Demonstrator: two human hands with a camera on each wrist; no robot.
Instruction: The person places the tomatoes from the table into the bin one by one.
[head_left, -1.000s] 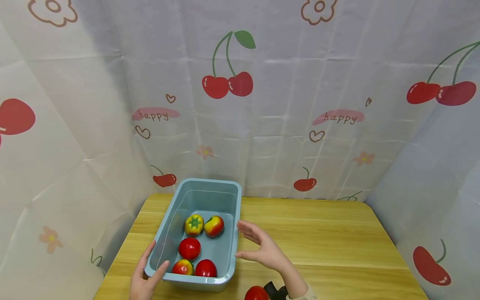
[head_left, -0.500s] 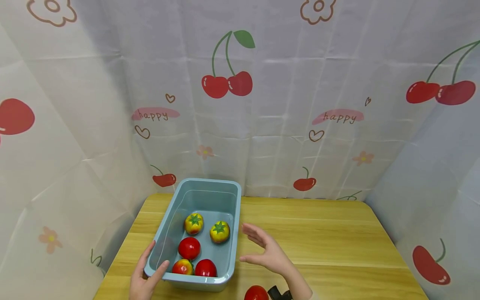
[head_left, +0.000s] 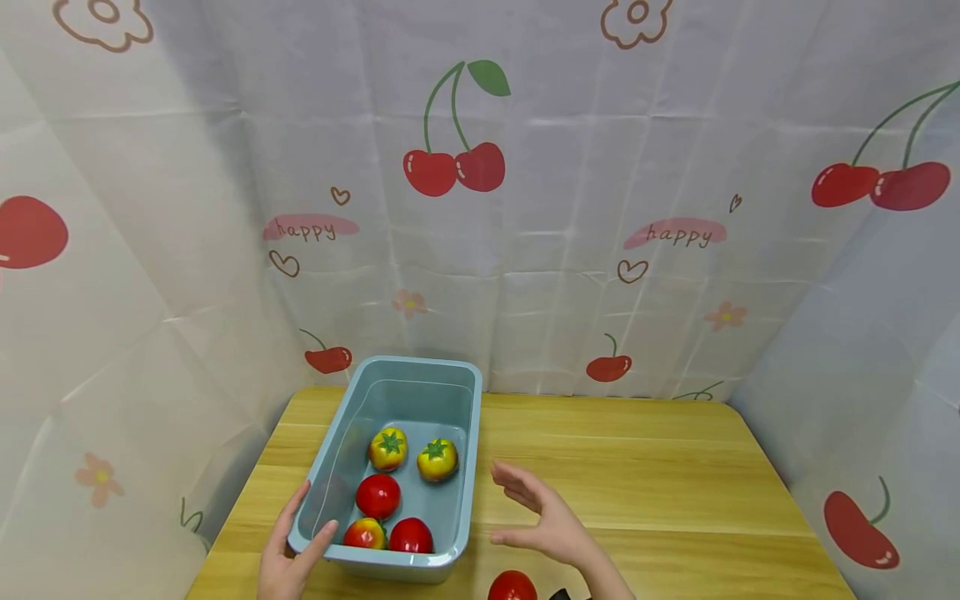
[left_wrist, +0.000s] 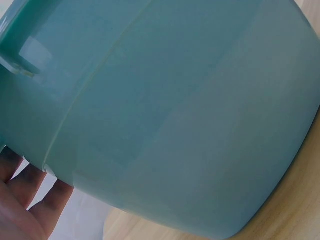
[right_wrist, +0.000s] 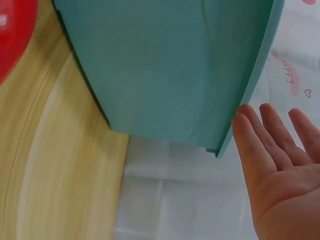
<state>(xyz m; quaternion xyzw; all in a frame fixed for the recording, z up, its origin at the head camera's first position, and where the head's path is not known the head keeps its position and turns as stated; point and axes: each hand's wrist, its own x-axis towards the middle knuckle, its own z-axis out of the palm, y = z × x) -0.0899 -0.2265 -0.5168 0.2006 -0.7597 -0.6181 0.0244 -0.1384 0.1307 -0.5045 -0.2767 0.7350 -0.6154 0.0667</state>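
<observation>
A blue-grey plastic bin (head_left: 474, 467) stands on the left part of the table. My left hand (head_left: 288, 546) holds its near left corner, the thumb over the rim and the fingers along the outer wall. In the left wrist view, fingertips (left_wrist: 52, 200) touch that wall. Inside lie two yellow-red tomatoes (head_left: 387, 450) with green tops, a red tomato (head_left: 378, 497), and two more at the near end. My right hand (head_left: 551, 521) hovers right of the bin, fingers extended, thumb apart, holding nothing. Another red tomato (head_left: 513, 586) sits on the table nearer me.
The wooden table (head_left: 637, 475) extends to the right of the bin. A white curtain (head_left: 547, 250) printed with cherries hangs behind it and along both sides. Something black (head_left: 559, 594) shows at my right wrist, cut off by the bottom edge.
My right hand has drawn back from the bin's rim, right and toward me. The rightmost yellow-red tomato in the bin has rolled until its green top faces up. My left hand stays put.
</observation>
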